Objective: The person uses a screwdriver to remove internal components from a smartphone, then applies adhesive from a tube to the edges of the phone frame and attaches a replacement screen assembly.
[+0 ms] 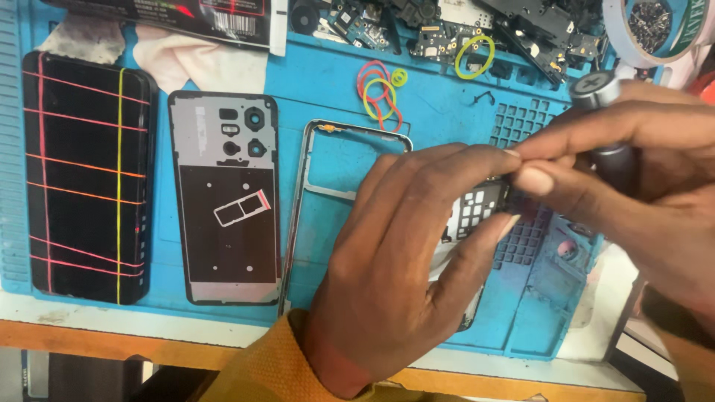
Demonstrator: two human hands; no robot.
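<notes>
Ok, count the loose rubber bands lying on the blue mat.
4. A red, a yellow and a small yellow-green band cluster at top centre; one larger yellow-green lies among the parts. Others may be hidden.

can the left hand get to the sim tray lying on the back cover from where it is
Probably yes. The sim tray lies uncovered on the back cover, just beside the left hand, with only the thin phone frame between them. Its fingertips now meet the right hand, which holds a screwdriver.
</notes>
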